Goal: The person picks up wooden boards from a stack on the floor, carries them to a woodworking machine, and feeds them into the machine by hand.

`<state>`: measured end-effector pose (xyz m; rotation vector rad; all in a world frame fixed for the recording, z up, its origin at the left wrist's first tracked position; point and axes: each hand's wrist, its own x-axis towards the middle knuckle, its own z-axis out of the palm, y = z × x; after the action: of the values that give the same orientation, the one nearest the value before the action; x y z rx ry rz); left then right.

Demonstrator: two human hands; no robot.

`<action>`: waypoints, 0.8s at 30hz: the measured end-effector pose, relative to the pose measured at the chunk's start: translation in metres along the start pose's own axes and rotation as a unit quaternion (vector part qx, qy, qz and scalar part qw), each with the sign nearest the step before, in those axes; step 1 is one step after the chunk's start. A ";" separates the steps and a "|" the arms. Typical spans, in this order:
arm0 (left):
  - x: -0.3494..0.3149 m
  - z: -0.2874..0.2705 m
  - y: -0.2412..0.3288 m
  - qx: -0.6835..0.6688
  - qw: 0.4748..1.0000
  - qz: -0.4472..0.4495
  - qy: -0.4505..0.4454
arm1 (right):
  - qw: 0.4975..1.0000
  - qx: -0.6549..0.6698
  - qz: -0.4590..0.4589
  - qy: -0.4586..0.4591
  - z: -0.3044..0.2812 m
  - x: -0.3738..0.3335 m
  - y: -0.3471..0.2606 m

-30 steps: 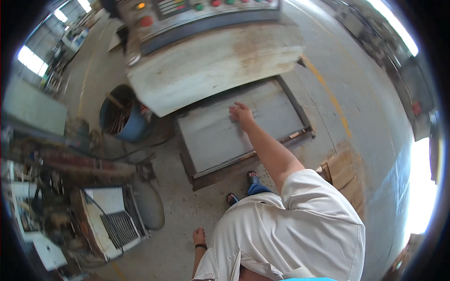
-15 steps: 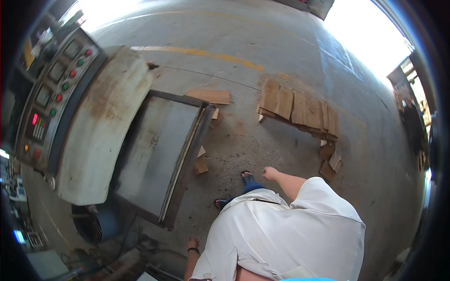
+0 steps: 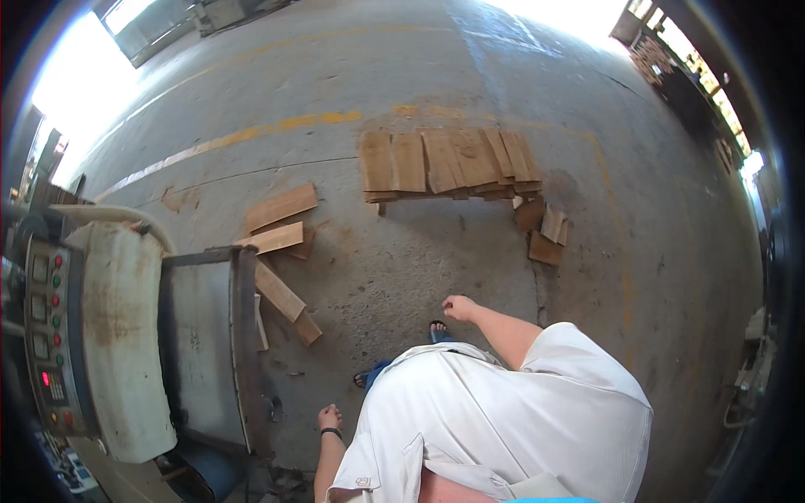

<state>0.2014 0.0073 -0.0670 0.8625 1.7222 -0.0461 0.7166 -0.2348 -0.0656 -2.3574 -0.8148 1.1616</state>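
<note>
My right hand [image 3: 457, 307] hangs in front of my body, its fingers curled in and nothing seen in them. Lower left, my left hand [image 3: 330, 417], with a dark band at the wrist, is also loosely closed with nothing visible in it. Neither hand touches anything. Ahead of me, a row of thin wooden boards [image 3: 449, 159] lies overlapping on a low support. More loose boards [image 3: 281, 289] are scattered on the floor between my left hand and the machine.
At left stands a machine with a button panel [image 3: 52, 335], a stained pale cover [image 3: 122, 327] and a grey metal table [image 3: 201, 344]. Short wooden pieces [image 3: 547, 235] lie by the right end of the board row. Yellow lines [image 3: 251, 132] mark the concrete floor.
My view has turned right: the machine now sits farther to the lower left and the board row nearer the middle. More loose boards show beside the machine. My left hand is more fully visible.
</note>
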 end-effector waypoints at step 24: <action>0.066 0.345 0.297 0.432 0.872 0.169 -0.156 | 0.878 0.358 0.308 0.073 -0.147 0.104 0.188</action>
<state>0.6476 0.1031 -0.1275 1.6970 1.1837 -0.7274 0.9475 -0.3216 -0.1471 -2.0282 0.4273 1.1990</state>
